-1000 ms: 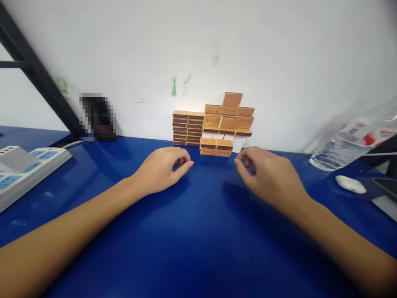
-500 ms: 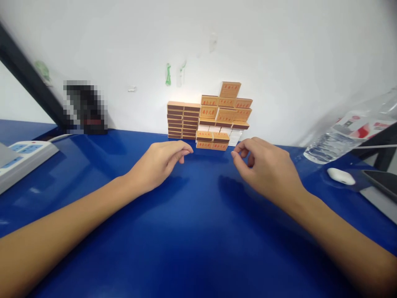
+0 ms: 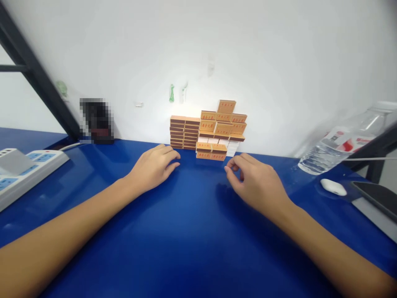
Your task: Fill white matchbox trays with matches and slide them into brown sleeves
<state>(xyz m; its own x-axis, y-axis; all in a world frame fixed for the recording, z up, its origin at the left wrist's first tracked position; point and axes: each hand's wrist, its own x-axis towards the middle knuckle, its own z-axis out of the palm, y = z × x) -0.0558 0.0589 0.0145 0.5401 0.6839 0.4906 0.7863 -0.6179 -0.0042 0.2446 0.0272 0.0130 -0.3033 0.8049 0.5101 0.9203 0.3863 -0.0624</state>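
Beside the table's back wall, my left hand (image 3: 156, 166) hovers low over or rests on the blue table; I cannot tell which. Its fingers are loosely bent, thumb apart, holding nothing. My right hand (image 3: 256, 180) is curled with thumb and forefinger tips close together, and no object shows between them. Between and behind the hands stand stacked matchboxes. Two columns of flat matchboxes (image 3: 185, 133), dark striking sides forward, form the left part. To their right, orange-labelled matchboxes (image 3: 223, 118) stand on edge in tiers, with one on top. A low front pair of stacks (image 3: 211, 151) sits before white boxes (image 3: 232, 148).
A clear plastic bottle (image 3: 338, 145) leans at the right, near a white earbud case (image 3: 333, 187) and a dark phone (image 3: 376, 198). On the left lies a white power strip (image 3: 37, 171), with a blurred-out dark object (image 3: 97, 122) behind it. The white wall (image 3: 263, 62) closes the back.
The camera view has shifted, so the scene sits lower. My left hand has drawn back from the stacks, its thumb now apart from the fingers. The matchboxes stand as before.
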